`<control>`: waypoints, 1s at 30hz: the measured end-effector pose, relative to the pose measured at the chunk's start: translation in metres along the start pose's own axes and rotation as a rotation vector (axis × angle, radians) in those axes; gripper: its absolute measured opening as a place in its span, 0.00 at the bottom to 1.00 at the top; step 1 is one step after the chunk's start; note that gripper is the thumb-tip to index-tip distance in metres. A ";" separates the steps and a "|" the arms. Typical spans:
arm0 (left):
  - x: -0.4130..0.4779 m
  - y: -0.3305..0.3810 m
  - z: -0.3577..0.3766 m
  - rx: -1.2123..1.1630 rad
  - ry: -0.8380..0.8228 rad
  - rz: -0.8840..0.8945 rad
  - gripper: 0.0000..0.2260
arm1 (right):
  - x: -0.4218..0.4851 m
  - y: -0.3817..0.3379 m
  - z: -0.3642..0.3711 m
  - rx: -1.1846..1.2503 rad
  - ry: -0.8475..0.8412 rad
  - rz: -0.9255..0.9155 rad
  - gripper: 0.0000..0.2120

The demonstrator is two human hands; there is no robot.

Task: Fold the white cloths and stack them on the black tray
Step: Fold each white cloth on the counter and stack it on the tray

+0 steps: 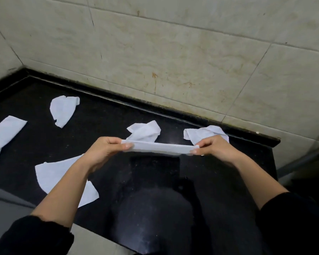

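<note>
White cloth (159, 148): folded strip, held in the air above the black worktop (103, 126).
Left hand (101, 149): pinched shut on the strip's left end.
Right hand (213, 147): pinched shut on its right end.
Long axis: left to right, near level, flat edge toward the camera.
Doing it well: keep it taut, match corners before the next fold.
Loose cloths: five around it, unfolded.
Tray: possibly the dark slab below; hard to tell.
</note>
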State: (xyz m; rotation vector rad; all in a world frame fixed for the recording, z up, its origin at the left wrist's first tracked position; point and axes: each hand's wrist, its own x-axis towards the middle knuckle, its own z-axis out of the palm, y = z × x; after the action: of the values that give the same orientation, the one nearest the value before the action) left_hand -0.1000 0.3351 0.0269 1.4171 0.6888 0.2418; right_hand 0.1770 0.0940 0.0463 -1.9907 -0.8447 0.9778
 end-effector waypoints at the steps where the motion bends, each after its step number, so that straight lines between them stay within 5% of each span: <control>1: -0.005 -0.010 0.000 0.004 -0.026 -0.055 0.27 | -0.002 0.009 0.001 -0.015 -0.073 0.036 0.06; 9: -0.035 -0.093 0.016 -0.001 -0.240 -0.466 0.01 | -0.030 0.074 0.048 -0.047 -0.300 0.326 0.07; 13: -0.040 -0.110 0.021 0.047 -0.236 -0.597 0.09 | -0.036 0.094 0.069 -0.040 -0.265 0.411 0.07; 18: -0.034 -0.114 0.013 0.062 -0.174 -0.599 0.19 | -0.022 0.097 0.072 -0.020 -0.175 0.383 0.07; 24: -0.017 -0.114 0.008 0.010 -0.048 -0.514 0.07 | 0.011 0.091 0.070 -0.004 -0.134 0.333 0.04; 30: 0.004 -0.113 0.018 0.077 0.161 -0.392 0.13 | 0.036 0.090 0.085 -0.051 0.076 0.293 0.07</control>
State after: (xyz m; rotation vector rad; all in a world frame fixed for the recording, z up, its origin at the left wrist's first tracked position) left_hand -0.1137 0.3038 -0.0826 1.3134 1.1010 0.0203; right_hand 0.1434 0.1056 -0.0776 -2.2232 -0.5509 1.0431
